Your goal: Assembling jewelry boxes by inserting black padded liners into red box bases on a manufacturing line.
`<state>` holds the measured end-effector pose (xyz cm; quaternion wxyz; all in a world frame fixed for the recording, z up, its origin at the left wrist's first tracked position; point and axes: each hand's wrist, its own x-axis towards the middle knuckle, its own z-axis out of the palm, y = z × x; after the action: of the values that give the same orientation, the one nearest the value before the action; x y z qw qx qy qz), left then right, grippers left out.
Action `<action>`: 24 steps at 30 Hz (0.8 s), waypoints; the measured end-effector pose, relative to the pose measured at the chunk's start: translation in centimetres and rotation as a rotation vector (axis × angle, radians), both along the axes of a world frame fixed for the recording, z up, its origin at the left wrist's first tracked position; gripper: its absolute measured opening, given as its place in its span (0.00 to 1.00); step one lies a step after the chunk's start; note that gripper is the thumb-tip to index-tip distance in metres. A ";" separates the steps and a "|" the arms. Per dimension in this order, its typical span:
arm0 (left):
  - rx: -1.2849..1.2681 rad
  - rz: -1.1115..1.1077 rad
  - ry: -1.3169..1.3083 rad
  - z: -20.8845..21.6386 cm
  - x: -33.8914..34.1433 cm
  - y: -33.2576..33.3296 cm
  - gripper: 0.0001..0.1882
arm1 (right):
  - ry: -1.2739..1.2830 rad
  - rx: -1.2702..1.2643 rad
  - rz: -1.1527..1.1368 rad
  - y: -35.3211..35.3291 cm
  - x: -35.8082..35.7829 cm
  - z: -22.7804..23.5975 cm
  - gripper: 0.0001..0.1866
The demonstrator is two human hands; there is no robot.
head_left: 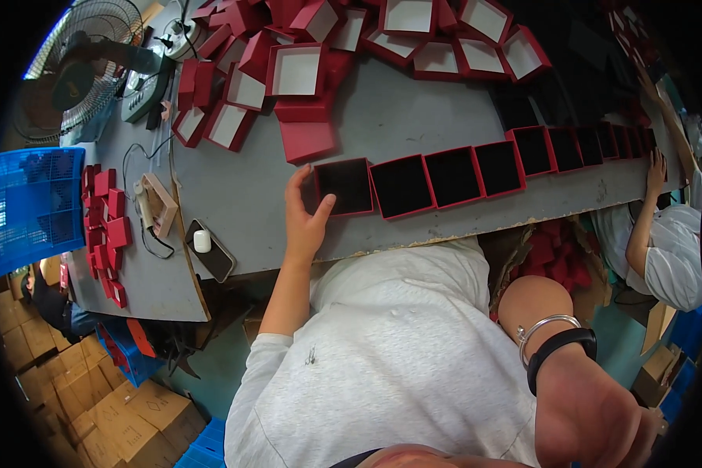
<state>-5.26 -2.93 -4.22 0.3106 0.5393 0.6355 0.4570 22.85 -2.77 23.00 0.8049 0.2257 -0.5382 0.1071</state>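
Observation:
My left hand (pixel 308 214) is at the left end of a row of red boxes with black insides. Its thumb and fingers span the left side of the end box (pixel 345 187), gripping it on the table. Against that box, the adjoining black-lined box (pixel 400 187) sits slightly askew, and the row runs on to the right. My right hand (pixel 600 417) is raised close to the camera at the lower right, away from the boxes. A silver bangle and a black band circle that wrist. The right fingers are turned away and blurred, so their hold is hidden.
Red boxes with white insides (pixel 296 70) are heaped along the far side. At left are a fan (pixel 74 82), a blue crate (pixel 35 207), small red boxes (pixel 105 226) and a phone (pixel 214 253) with a white case on it. Another person's hand (pixel 657 171) rests at the row's right end.

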 end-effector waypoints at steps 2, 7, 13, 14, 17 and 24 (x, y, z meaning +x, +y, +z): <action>0.019 0.150 -0.077 0.0 -0.4 0.6 0.35 | -0.118 -0.055 -0.016 0.1 1.4 -0.6 0.17; 0.028 0.298 0.343 2.9 -0.8 5.6 0.43 | -0.222 -0.519 -0.169 2.0 -0.8 -7.4 0.16; -0.156 0.304 0.661 1.9 0.0 10.1 0.56 | -1.466 -0.591 -0.495 3.6 -7.3 -20.1 0.22; -0.184 0.327 0.687 1.6 -0.2 10.4 0.57 | -1.466 -0.594 -0.503 3.4 -7.6 -21.8 0.22; -0.297 0.339 0.664 3.3 -1.4 9.9 0.55 | -1.587 -0.506 -0.602 2.8 -7.7 -23.7 0.21; -0.345 0.348 -0.391 5.5 -8.8 3.6 0.46 | -1.627 -0.619 -0.584 4.1 -5.3 -24.7 0.16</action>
<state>-14.03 0.64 1.25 0.4309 0.2636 0.7147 0.4837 17.60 1.36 -1.66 0.1977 -0.2899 -0.9218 0.1646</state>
